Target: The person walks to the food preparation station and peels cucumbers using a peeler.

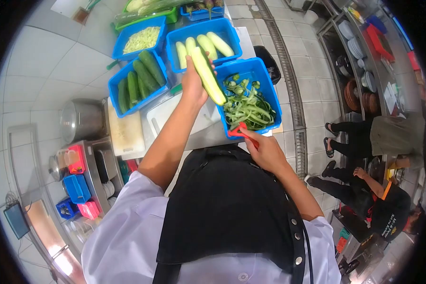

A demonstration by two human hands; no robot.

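Note:
My left hand (194, 81) is closed around a partly peeled cucumber (207, 78), pale on its upper face with dark green skin along one side. It is held tilted, its lower end over a blue basin (275, 102) of green peelings (248, 106) and cut ends. My right hand (265, 152) grips a red peeler (244, 133) at the basin's near rim, apart from the cucumber. Behind, several peeled pale cucumbers (206, 45) lie in another blue basin (175, 37). Unpeeled dark green cucumbers (149, 71) fill a basin (112, 86) on the left.
A blue basin (117, 46) of shredded pale vegetable stands at the back left. White and wooden cutting boards (124, 128) lie on the table's left. A black bin (272, 66) is beyond the right edge. Two people (388, 203) are by the shelves at right.

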